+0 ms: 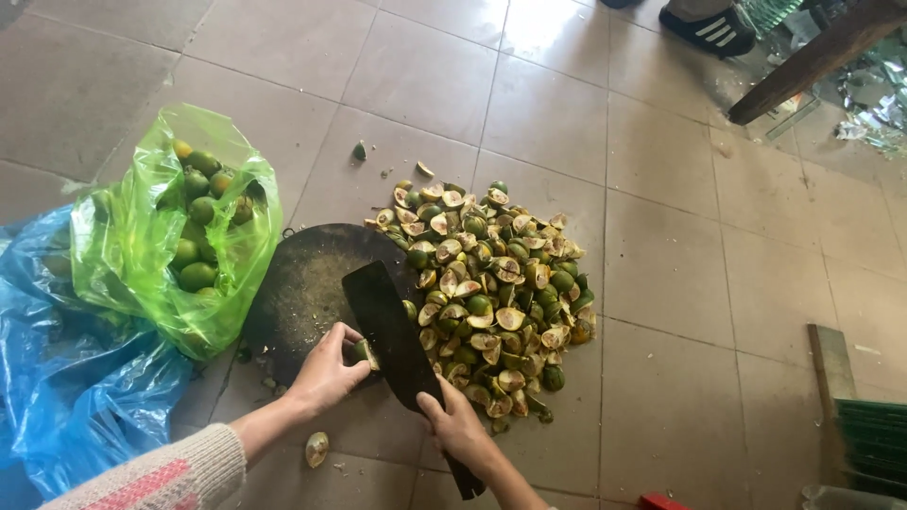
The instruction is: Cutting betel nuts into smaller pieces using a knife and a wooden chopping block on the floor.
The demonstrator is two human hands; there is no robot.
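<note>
My left hand (326, 370) pinches a small green fruit (363, 352) against the near edge of a round dark chopping board (302, 283). My right hand (455, 425) grips the handle of a dark cleaver (389, 332), whose broad blade lies flat over the board right next to the fruit. To the right of the board is a heap of cut green fruit halves (491, 283) on the tiled floor. A green plastic bag (142, 246) with whole green fruits (196, 241) stands open to the left of the board.
A blue plastic bag (66, 378) lies under and beside the green one. One cut piece (316, 448) lies by my left wrist. Another person's dark shoe (709, 28) and a wooden leg (812, 61) are at the top right. A green crate (874, 444) sits at the right edge.
</note>
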